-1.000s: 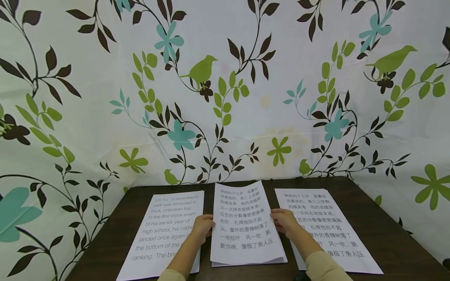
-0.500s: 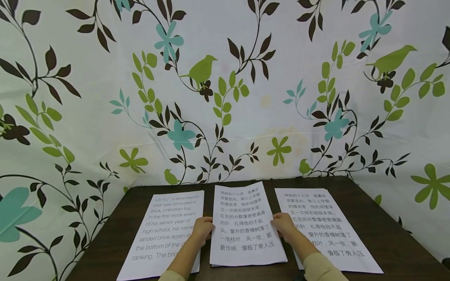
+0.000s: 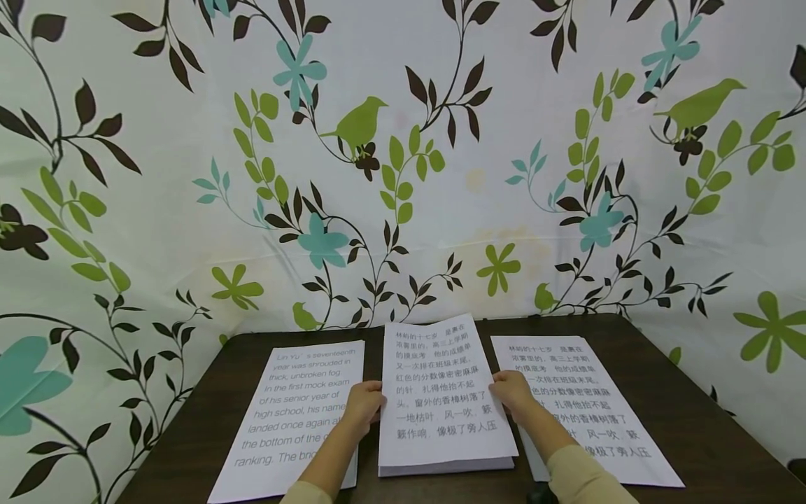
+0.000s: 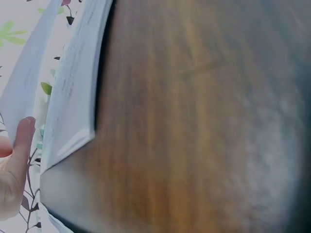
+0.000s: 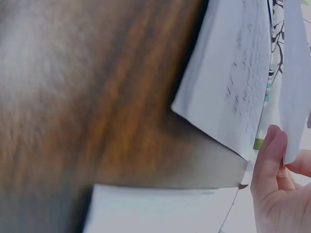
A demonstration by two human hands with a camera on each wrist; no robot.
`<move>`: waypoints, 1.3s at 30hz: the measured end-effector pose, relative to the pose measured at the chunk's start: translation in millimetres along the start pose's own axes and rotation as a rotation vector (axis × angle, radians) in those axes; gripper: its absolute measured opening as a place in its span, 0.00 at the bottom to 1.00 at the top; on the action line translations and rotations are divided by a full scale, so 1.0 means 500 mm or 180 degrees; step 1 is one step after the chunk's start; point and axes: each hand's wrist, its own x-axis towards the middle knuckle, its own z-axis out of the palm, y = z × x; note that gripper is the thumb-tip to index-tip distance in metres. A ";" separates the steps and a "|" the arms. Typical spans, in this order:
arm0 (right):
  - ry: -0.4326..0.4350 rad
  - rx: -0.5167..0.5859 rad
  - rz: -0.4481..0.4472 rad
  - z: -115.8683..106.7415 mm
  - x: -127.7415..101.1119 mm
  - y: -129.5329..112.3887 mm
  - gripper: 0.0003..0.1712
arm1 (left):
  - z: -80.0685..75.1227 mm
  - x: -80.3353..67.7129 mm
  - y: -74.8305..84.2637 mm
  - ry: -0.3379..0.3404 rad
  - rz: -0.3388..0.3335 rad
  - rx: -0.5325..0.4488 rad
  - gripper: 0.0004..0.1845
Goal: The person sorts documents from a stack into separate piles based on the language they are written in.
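A stack of white sheets (image 3: pixel 441 399) printed with Chinese text lies in the middle of the dark wooden table (image 3: pixel 693 420). My left hand (image 3: pixel 364 407) grips its left edge and my right hand (image 3: pixel 513 393) grips its right edge. The stack's far end is lifted off the table and its near end rests down. In the left wrist view the stack (image 4: pixel 73 107) stands tilted above the table (image 4: pixel 194 121), with my left hand (image 4: pixel 14 165) at its edge. The right wrist view has the stack (image 5: pixel 233 73) beside my right hand (image 5: pixel 272 184).
A sheet with English text (image 3: pixel 296 413) lies to the left of the stack, partly under my left forearm. A sheet with Chinese text (image 3: pixel 592 406) lies to the right, under my right forearm. A floral cloth backdrop (image 3: pixel 403 175) rises behind the table.
Both hands have moved slightly away from me, and the stack's far end has risen and tilted up a little. The two side sheets have not moved.
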 end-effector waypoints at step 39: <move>0.0246 -0.0260 0.0047 -0.209 0.007 0.008 0.23 | 0.185 0.009 0.119 -0.0117 0.0019 -0.0465 0.23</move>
